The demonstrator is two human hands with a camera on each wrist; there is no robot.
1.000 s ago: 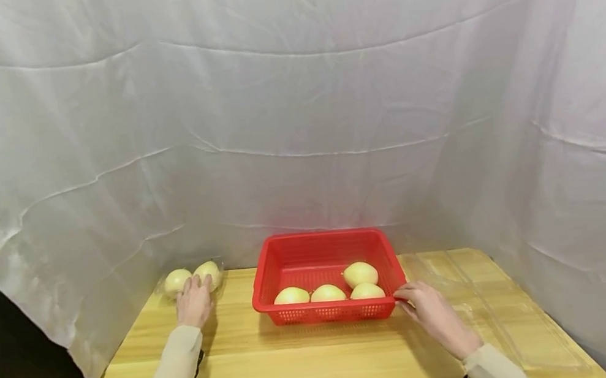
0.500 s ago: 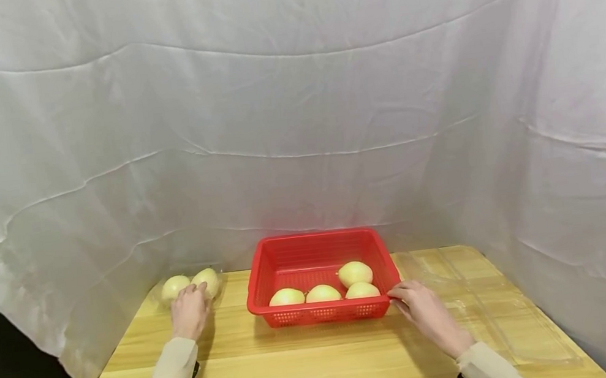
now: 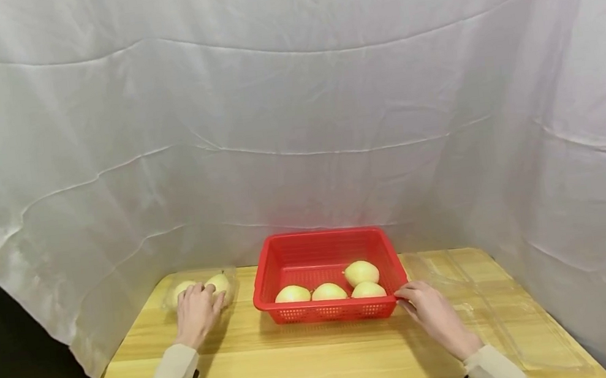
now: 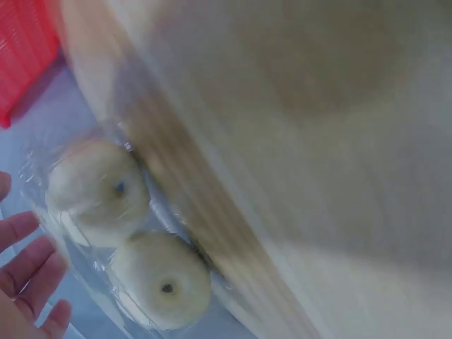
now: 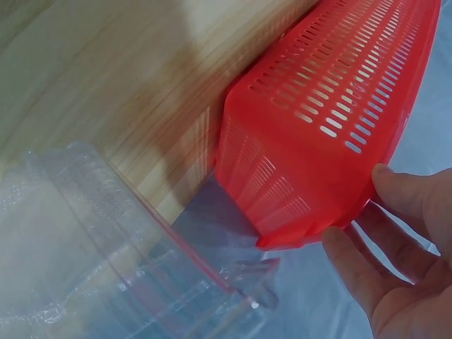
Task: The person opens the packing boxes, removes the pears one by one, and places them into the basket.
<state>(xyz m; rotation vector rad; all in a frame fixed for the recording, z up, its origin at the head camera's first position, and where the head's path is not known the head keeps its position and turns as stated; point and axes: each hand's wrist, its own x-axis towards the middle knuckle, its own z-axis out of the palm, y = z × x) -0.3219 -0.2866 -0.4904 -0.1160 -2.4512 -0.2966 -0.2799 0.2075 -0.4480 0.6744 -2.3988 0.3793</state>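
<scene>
The two pale pears (image 4: 162, 281) in a clear plastic pack (image 4: 92, 274) lie at the back left corner of the wooden table (image 3: 321, 365), right at my left hand (image 3: 194, 318), which reaches over their near side. From my left wrist I see them side by side under the clear film, my fingers just beside the film's edge. Those fingers are loosely bent and a little apart, wrapped round nothing; whether the tips touch the film I cannot tell. The red basket (image 3: 352, 311) sits well to the right of the pack, near the back edge of the table, and its near right corner is in my right hand (image 3: 437, 318). There I pinch the rim, thumb on one side and fingers on the other, as the right wrist view shows plainly. Four more pears (image 3: 328, 291) lie inside the basket: three in a row along the near wall, the fourth behind the rightmost one. Beyond my right hand, clear plastic containers (image 5: 78, 233) lie on the right side of the table, and a pale grey curtain (image 3: 294, 103) hangs behind everything.
</scene>
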